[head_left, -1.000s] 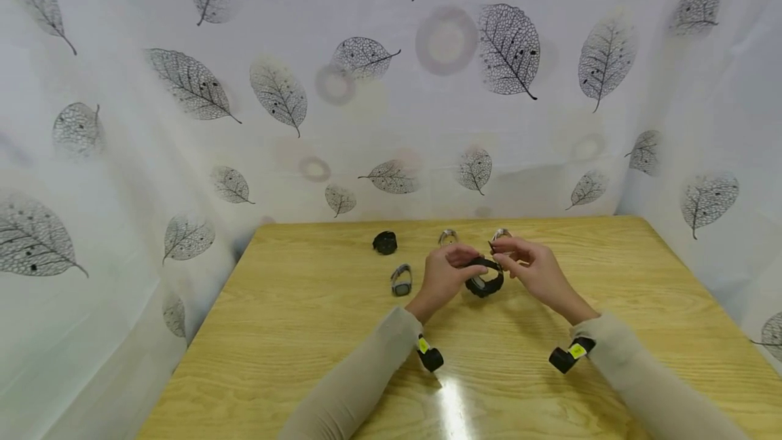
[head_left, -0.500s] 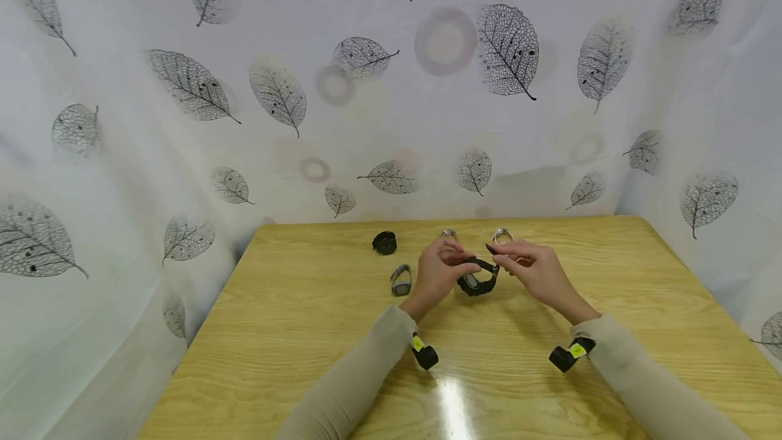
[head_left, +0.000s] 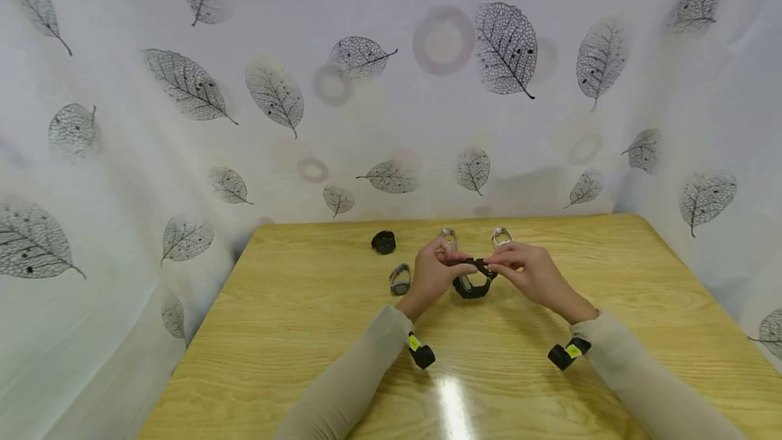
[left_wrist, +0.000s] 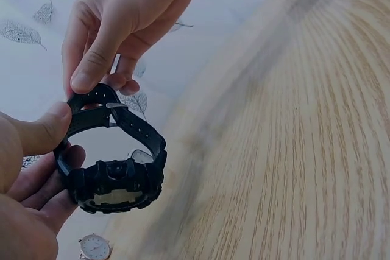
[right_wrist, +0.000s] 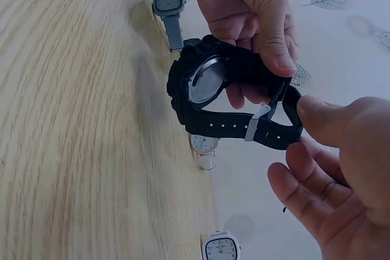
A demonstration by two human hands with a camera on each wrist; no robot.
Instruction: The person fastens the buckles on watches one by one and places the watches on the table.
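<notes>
A black wristwatch [head_left: 470,289] hangs over the table between both hands, its case lowest and its strap forming a loop. My left hand [head_left: 432,273] holds one side of the strap, thumb on top and fingers behind. With thumb and index finger, my right hand [head_left: 533,273] pinches the strap's looped end near the silver buckle [right_wrist: 254,123]. The strap runs through that buckle, its holes showing in the right wrist view. Seen there too is the watch's metal back [right_wrist: 208,81]. The right hand's other fingers [right_wrist: 292,193] are loosely bent beside the strap.
On the wooden table [head_left: 293,331] lie a black watch [head_left: 383,242] at the back left and a grey watch [head_left: 400,280] left of my hand. Behind the hands are a white-strapped round watch [right_wrist: 205,144] and a white square watch [right_wrist: 221,248]. A leaf-print curtain [head_left: 421,121] surrounds the table.
The black wristwatch and left hand have shifted slightly left. The strap tip that stuck out at my right fingers is now bent in, and the right fingertips are nearer the left hand.
</notes>
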